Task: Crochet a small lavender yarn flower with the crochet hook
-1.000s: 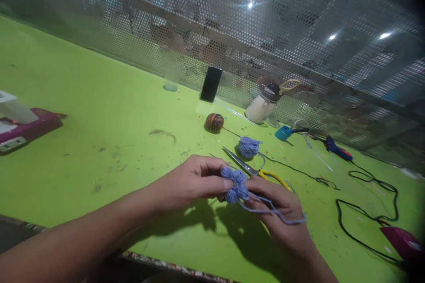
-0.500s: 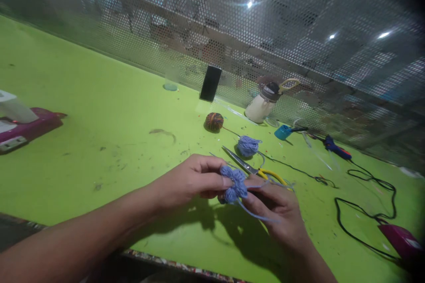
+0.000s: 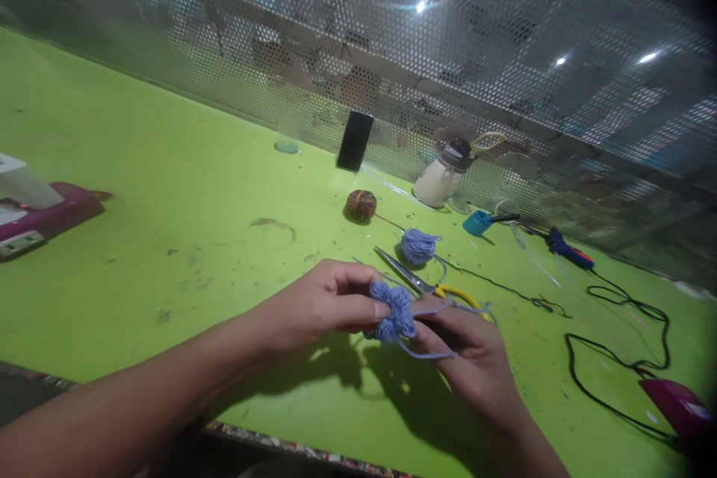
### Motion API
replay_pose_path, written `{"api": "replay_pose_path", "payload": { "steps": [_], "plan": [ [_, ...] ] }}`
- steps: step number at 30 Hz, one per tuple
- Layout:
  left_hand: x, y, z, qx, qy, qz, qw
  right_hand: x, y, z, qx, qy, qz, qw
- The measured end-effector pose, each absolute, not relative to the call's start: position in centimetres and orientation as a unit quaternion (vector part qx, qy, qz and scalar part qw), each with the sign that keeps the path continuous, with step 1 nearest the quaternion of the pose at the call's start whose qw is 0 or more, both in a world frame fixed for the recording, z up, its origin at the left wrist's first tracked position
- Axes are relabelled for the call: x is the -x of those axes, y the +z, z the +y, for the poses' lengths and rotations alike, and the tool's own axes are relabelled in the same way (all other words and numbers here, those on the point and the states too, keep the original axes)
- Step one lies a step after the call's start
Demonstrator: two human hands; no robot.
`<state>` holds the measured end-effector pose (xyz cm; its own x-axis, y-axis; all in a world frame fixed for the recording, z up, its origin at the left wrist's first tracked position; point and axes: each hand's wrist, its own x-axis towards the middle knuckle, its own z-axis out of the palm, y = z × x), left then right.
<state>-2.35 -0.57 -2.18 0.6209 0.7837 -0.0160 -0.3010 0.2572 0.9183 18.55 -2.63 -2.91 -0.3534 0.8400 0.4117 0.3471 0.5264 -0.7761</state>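
A small blue-purple crocheted flower (image 3: 396, 314) is held above the table near its front edge. My left hand (image 3: 330, 302) pinches it from the left, thumb on its front face. From the right, the thumb and fingers of my right hand (image 3: 467, 347) close on the flower's edge. Loose yarn ends trail from it over my right hand. Just beyond lie scissors with yellow handles (image 3: 414, 280), partly hidden by my right hand. Behind them sits a ball of matching blue yarn (image 3: 417, 246). A multicoloured yarn ball (image 3: 361, 205) rests farther back.
A phone (image 3: 355, 140) leans against the perforated metal screen (image 3: 235, 52), with a bottle (image 3: 440, 179) to its right. A teal pot (image 3: 478, 222), a blue glue gun (image 3: 568, 248) and black cable (image 3: 630, 299) are at right. A magenta power strip (image 3: 72, 208) is at left.
The flower has turned slightly between my fingers and shifted a little to the left. The lower yarn end hangs differently. Other things on the table stay in place.
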Motion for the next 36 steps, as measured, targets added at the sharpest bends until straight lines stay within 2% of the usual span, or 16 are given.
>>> {"api": "replay_pose_path", "payload": {
  "steps": [17, 22, 27, 33, 36],
  "plan": [
    [2.3, -2.1, -0.5, -0.526, 0.344, 0.260, 0.733, -18.6, -2.7, -2.4, 0.362, 0.269, -0.787, 0.420],
    [2.3, -2.1, -0.5, -0.550, 0.318, 0.274, 0.722, -18.9, -2.7, -2.4, 0.356, 0.301, -0.796, 0.386],
    [2.0, -2.1, -0.6, -0.558, 0.344, 0.262, 0.709, -19.0, -3.3, -2.5, 0.374, 0.374, -0.755, 0.388],
    [1.4, -1.9, -0.8, -0.560, 0.364, 0.299, 0.682, -18.2, -4.7, -2.8, 0.374, 0.570, -0.591, 0.433],
    [1.5, -2.0, -0.8, -0.545, 0.362, 0.295, 0.696, -17.7, -4.6, -3.0, 0.396, 0.607, -0.531, 0.439]
  ]
}}
